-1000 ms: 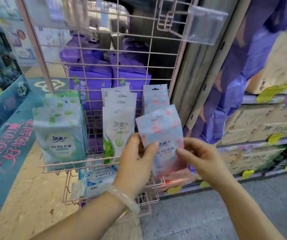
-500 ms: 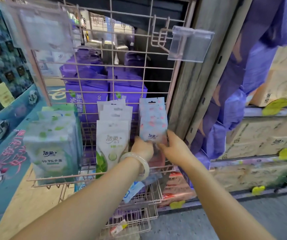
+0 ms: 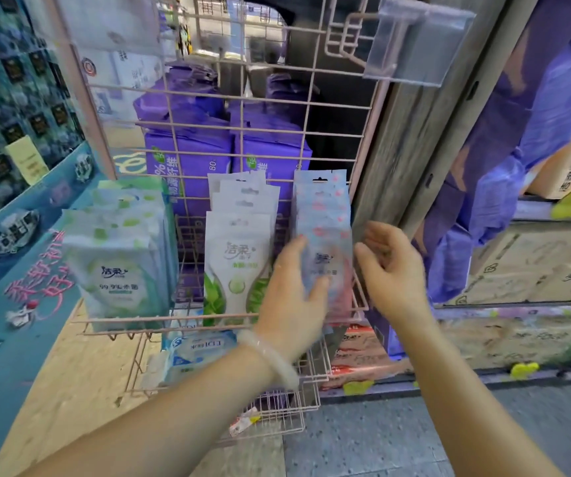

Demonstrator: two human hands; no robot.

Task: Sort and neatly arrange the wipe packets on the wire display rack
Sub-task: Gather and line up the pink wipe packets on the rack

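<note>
Pink wire rack (image 3: 270, 98), left hand (image 3: 291, 297) fingers spread on pink-flowered packets (image 3: 323, 215), right hand (image 3: 392, 266) loosely open beside them

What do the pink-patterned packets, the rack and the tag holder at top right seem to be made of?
Pink-patterned packets: soft plastic film by the look, printed, with punched hang holes. Wire display rack: thin metal rod in a grid, apparently coated pale pink. Tag holder: clear rigid plastic, since the background shows through it. The picture is blurred, so their finishes are uncertain.
</note>
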